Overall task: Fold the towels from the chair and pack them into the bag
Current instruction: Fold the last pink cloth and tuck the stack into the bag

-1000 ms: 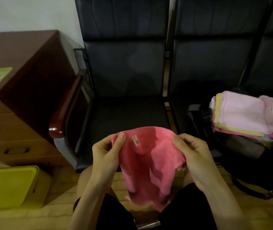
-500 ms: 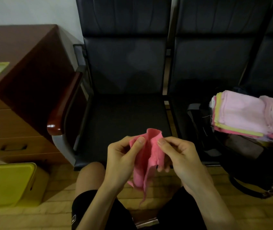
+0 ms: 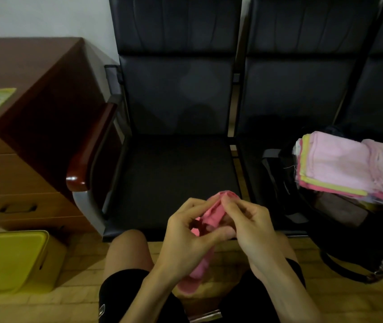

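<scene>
Two hands, left [image 3: 185, 231] and right [image 3: 251, 224], both grasping one pink towel [image 3: 211, 215] | one bag [image 3: 339, 220] | one folded stack [image 3: 349, 166]

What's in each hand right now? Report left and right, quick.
Left hand: closed on the pink towel.
Right hand: closed on the same towel, pinching its top edge.

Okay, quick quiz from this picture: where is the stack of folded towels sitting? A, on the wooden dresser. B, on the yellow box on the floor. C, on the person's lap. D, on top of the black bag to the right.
D: the stack of folded towels, pink with yellow and darker pink layers, rests on the black bag at the right.
</scene>
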`<state>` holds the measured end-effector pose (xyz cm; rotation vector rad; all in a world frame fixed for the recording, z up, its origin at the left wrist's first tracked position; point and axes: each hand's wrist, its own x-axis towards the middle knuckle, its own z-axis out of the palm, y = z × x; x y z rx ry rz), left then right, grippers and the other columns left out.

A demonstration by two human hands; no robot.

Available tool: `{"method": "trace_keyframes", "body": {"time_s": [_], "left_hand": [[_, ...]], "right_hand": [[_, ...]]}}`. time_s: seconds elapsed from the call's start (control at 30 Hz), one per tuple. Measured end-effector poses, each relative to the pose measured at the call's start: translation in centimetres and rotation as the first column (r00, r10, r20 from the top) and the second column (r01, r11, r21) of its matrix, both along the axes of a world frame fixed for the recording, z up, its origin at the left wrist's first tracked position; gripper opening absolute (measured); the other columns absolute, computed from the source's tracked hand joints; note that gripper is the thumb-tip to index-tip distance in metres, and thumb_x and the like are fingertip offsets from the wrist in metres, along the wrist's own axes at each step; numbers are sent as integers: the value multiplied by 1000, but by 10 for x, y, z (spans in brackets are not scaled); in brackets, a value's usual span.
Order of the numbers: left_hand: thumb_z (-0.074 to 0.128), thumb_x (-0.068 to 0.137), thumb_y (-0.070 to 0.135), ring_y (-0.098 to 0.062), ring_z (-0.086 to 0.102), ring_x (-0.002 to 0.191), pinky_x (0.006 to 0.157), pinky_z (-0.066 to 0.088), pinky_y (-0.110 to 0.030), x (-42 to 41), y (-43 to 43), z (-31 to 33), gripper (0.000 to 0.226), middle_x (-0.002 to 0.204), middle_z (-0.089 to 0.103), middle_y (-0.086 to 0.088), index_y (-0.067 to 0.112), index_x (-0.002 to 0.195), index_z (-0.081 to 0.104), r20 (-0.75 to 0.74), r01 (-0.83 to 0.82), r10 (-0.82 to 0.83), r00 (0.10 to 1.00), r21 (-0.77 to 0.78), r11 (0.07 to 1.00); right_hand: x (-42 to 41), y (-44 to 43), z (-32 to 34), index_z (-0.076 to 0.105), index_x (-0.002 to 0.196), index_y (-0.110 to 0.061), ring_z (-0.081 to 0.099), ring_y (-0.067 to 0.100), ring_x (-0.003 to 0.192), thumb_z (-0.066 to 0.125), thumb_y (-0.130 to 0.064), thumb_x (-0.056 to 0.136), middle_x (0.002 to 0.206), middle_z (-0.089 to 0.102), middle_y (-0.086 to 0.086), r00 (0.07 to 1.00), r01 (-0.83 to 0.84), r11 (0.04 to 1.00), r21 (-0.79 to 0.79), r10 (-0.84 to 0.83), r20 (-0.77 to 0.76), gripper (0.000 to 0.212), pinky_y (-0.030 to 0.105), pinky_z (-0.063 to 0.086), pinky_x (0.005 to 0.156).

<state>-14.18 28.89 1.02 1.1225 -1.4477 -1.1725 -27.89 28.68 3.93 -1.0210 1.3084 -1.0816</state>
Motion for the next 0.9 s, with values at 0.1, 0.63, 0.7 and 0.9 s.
{"method": "trace_keyframes", "body": {"time_s": [0.1,0.63,0.7,0.9], "left_hand": [[82,76,25,-17,65,100,85,57,-34,0,-3,-3,42,104,66,10,29,116,72,63,-67,69,996,-40,997],[61,92,19,-19,71,93,77,55,-26,18,-52,41,16,96,72,3,18,100,74,121,248,-235,964,-105,963],[61,91,19,-18,71,94,78,56,-26,22,-55,49,17,96,72,3,16,102,75,159,285,-269,950,-90,954],[62,87,25,-8,70,96,80,56,-19,50,-56,61,19,97,72,8,24,103,73,319,228,-200,926,-52,972]], "right_hand": [[-2,2,5,75,98,-13,73,17,91,47,-41,95,91,77,6,994,-106,994,17,105,35,40,34,58,83],[-53,-28,-58,57,125,-32,63,15,110,81,-39,68,115,66,-8,972,-151,984,97,165,-169,62,22,50,85],[-56,-33,-53,66,114,-26,67,13,108,74,-29,79,110,73,-6,957,-264,961,76,271,-101,36,24,52,89],[-77,-51,-7,67,94,-11,71,17,89,77,-14,59,86,74,-2,995,-51,997,-63,57,86,36,31,56,80]]}}
